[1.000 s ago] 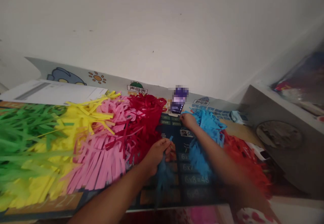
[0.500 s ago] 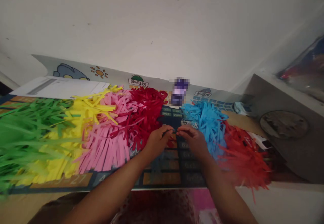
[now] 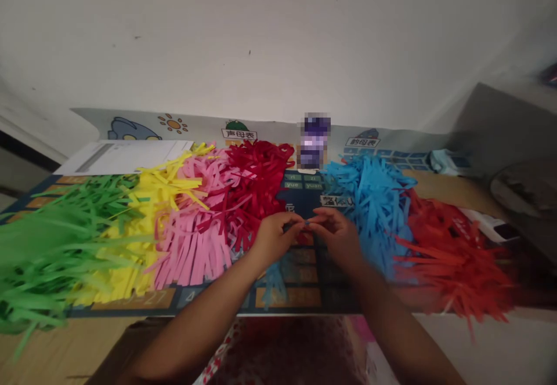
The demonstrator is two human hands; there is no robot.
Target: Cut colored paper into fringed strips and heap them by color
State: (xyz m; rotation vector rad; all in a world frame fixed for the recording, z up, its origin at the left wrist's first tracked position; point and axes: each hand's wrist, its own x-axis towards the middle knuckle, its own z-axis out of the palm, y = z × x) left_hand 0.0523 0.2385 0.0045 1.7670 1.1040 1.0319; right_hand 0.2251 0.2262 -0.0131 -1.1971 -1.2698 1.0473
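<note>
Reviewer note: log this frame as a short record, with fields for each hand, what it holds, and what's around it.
Left hand: fingertips meeting the right hand's, above the chart
Right hand: fingertips meeting the left hand's
Held: something small, too small to identify
Beneath hands: printed chart, blue strips
Beside hands: dark red fringe left, blue fringe right
Further out: pink fringe, yellow fringe, green fringe, red fringe, white sheet

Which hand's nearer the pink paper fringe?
Left. The left hand is just right of the pink paper fringe; the right hand is farther right, on the left hand's far side.
</note>
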